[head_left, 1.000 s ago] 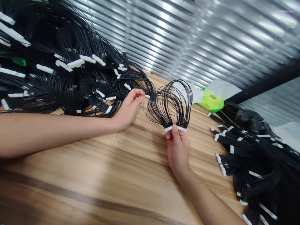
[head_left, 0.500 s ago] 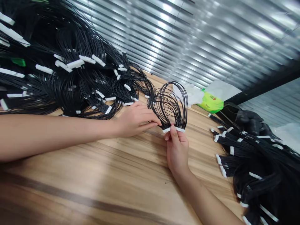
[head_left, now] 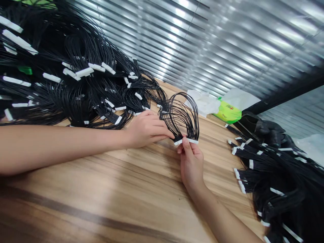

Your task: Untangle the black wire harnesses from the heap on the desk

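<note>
My right hand (head_left: 191,158) pinches the white connector of a wire harness between thumb and fingers, the thumb lying over the middle of the strip. Thin black wires (head_left: 193,111) rise from this white connector (head_left: 178,142) and arch back in a loose loop toward the left. At the connector's left end, my left hand (head_left: 150,130) has its fingers drawn together, thumb and index tips closed on the wires close to where they enter. Exactly which wires lie between those fingertips is partly hidden.
A large heap of black wire harnesses (head_left: 98,91) with white connectors fills the left side. More harnesses (head_left: 280,182) lie along the right edge of the wooden table (head_left: 141,195). Behind stand a green-yellow packet (head_left: 229,111), white sheets (head_left: 202,101) and a corrugated metal wall (head_left: 174,44).
The connector and wire loop have shifted slightly left and down, with the loop leaning a little more to the left. Both hands keep nearly the same hold.
</note>
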{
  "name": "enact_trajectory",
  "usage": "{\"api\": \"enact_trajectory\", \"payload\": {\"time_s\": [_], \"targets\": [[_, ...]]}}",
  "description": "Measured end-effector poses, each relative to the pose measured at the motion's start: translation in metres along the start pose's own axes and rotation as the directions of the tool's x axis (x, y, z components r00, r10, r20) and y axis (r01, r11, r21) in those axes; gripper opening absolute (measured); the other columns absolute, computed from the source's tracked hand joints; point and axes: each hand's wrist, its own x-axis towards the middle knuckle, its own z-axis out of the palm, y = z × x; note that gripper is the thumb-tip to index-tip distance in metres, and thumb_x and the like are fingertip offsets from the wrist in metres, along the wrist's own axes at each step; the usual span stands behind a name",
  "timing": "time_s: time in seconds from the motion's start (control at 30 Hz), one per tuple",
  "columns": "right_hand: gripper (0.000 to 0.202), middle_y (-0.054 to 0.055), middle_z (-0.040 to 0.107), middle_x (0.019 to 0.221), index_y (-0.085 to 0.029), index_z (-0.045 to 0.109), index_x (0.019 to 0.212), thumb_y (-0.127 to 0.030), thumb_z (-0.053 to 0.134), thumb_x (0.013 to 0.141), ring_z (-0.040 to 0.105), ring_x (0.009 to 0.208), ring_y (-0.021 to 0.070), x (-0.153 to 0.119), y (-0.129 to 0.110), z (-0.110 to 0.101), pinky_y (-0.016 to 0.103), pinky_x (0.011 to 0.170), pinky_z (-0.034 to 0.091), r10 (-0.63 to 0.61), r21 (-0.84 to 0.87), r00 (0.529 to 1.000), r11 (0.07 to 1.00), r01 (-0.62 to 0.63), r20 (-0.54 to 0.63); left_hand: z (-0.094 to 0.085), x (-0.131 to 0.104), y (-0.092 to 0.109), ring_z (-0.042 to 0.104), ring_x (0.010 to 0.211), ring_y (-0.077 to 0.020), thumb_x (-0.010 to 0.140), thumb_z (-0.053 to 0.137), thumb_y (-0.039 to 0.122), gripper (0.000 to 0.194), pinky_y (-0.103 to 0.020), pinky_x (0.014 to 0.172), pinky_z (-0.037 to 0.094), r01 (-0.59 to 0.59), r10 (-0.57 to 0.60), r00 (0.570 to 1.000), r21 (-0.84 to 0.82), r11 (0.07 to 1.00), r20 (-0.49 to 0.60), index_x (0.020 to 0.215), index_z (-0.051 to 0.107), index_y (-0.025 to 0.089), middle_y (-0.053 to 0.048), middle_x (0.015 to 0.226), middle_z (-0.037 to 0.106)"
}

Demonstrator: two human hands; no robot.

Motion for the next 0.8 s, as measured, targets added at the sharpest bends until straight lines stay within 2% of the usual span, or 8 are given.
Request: {"api": "enact_trajectory", "payload": {"time_s": [0.33,0.67,0.8], "targets": [[0.031,-0.006,0.049,0.057,-0.017,0.068,0.08,-0.046,0.073,0.073,0.04,0.057,0.0107,-0.0006,0.0011,-0.0003,0.026,0.06,0.031,0.013,0.013,1.0,1.0,-0.013,0.011,-0.0005,-0.0003,0.0006,0.062,0.076,-0.0078,0.093,0.053,0.03,0.019,-0.029,0.07,0.032,-0.011,0.011,1.0,0.019,1.0,0.021,0.097,0.072,0.034,0.006,0.085,0.073],[0.032,-0.005,0.048,0.056,-0.017,0.065,0.073,-0.049,0.07,0.075,0.039,0.056,0.011,0.0011,0.0031,-0.0021,0.026,0.059,0.03,-0.003,-0.039,1.0,0.999,0.004,0.023,0.0,-0.0008,-0.0005,0.059,0.067,-0.007,0.092,0.056,0.027,0.017,-0.029,0.066,0.03,-0.1,0.102,0.994,0.053,0.994,-0.043,0.098,0.072,0.032,0.008,0.079,0.073],[0.033,-0.005,0.048,0.055,-0.017,0.062,0.068,-0.048,0.07,0.075,0.039,0.056,0.0109,0.0013,0.0038,-0.0015,0.026,0.059,0.031,-0.002,-0.048,1.0,0.999,0.004,0.028,-0.0012,0.0011,0.0019,0.058,0.068,-0.0077,0.093,0.054,0.026,0.017,-0.029,0.067,0.029,-0.105,0.106,0.994,0.08,0.991,0.001,0.096,0.07,0.029,0.007,0.082,0.072]]}}
